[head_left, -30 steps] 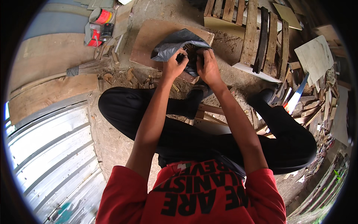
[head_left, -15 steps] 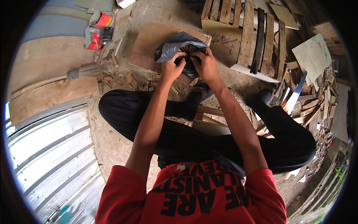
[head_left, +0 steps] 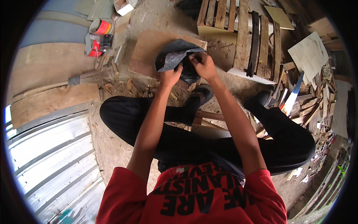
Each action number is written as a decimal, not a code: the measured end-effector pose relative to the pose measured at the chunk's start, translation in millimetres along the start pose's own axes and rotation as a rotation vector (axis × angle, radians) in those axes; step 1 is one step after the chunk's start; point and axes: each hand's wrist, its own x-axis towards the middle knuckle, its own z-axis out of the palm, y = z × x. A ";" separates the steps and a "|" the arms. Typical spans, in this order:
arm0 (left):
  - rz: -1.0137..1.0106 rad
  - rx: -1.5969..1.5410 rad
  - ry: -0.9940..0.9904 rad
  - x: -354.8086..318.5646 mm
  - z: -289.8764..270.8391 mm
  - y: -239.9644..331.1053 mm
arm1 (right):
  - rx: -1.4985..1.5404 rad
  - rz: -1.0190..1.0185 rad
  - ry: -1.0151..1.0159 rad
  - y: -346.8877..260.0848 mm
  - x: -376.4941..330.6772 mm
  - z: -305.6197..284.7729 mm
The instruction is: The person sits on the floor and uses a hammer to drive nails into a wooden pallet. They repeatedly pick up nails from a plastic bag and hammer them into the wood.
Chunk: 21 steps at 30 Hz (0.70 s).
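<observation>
Our left hand (head_left: 171, 77) touches the dark bag (head_left: 175, 58) at its near side (that grip we cannot tell); our right hand (head_left: 204, 66) pinches its right edge.

The dark plastic bag (head_left: 182, 47) is made of thin, flexible sheet, dark grey to black, with a creased surface and a dull sheen. It is positioned over the near right part of a flat brown board (head_left: 143, 54) on the floor. The far portion of the bag spreads into a wide, rounded flap; a lighter grey fold runs across the middle – crumpled and catching the light. The near edge is gathered at the left hand (head_left: 171, 76), and the right side is pinched by the right hand (head_left: 203, 65). The lower body – darker and bunched – hangs between the two hands; its interior cannot be made out.
</observation>
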 end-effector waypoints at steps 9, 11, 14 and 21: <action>-0.135 0.201 0.042 8.8 -1.2 2.9 | 0.912 0.414 -0.217 -8.8 3.1 -52.3; -0.216 0.189 0.027 16.5 -7.4 -0.3 | 0.985 0.456 -0.210 -23.6 4.5 -58.1; -0.441 0.143 0.013 27.9 -15.4 -7.1 | 1.037 0.482 -0.172 -40.1 0.8 -62.3; -0.451 0.147 0.021 54.7 -36.3 42.6 | 1.081 0.530 -0.094 -59.8 -13.8 -64.6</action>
